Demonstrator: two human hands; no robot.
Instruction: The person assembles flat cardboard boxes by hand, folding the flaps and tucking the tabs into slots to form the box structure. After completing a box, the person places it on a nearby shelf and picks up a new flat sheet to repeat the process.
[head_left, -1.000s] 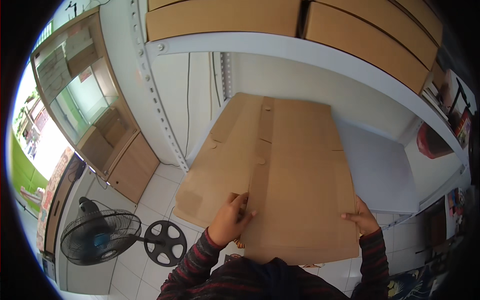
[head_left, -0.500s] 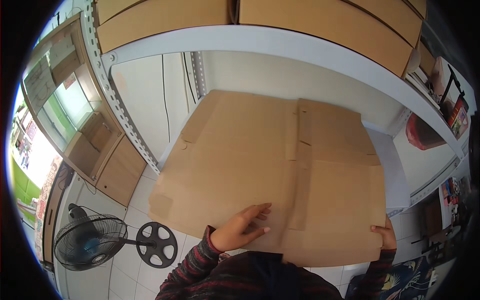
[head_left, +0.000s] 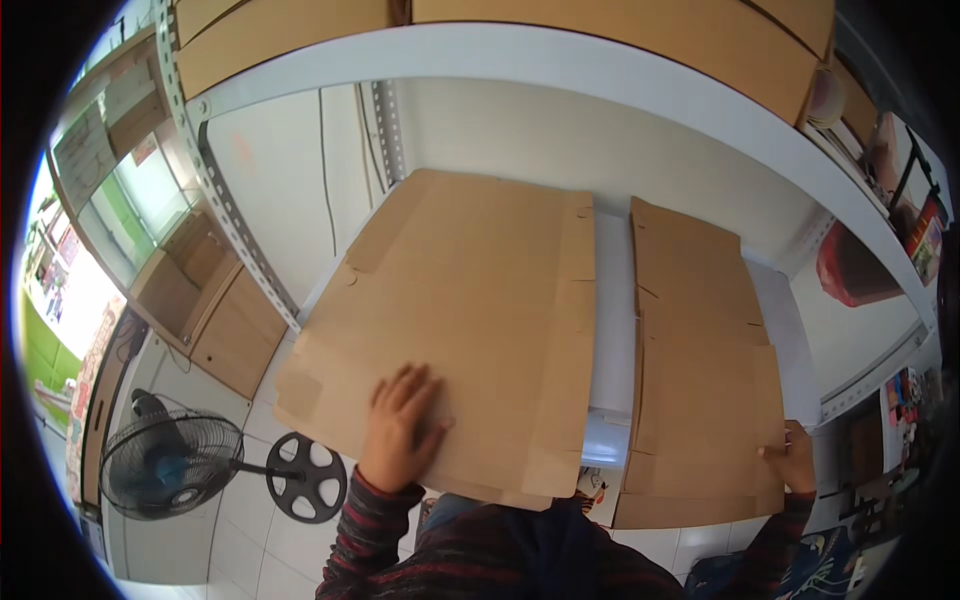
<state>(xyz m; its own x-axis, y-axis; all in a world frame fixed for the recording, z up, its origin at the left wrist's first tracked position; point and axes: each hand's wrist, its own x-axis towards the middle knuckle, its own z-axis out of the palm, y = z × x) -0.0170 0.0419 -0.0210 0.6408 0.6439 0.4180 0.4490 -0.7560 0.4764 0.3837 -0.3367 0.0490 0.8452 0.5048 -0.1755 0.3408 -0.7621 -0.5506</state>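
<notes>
Two flat brown cardboard pieces lie side by side on a white shelf (head_left: 611, 340), with a strip of it showing between them. My left hand (head_left: 400, 420) rests on the near part of the larger left cardboard sheet (head_left: 470, 290), palm down and fingers extended, without gripping it. At the near right corner of the narrower right cardboard sheet (head_left: 700, 370), my right hand (head_left: 790, 458) holds the edge, thumb on top and the other fingers hidden underneath. Creases and short slits mark both pieces, and their near ends overhang the shelf.
Large cardboard boxes (head_left: 600, 40) fill the shelf above, behind a grey metal beam (head_left: 480, 55). To the left stand a black fan (head_left: 172, 465) and a wooden glass-fronted cabinet (head_left: 235, 325). A red bag-like item (head_left: 850, 268) is at the right.
The two cardboard pieces overlapped before and now lie apart. The right one has shifted right with my right hand; my left hand has moved left and flattened onto the left sheet.
</notes>
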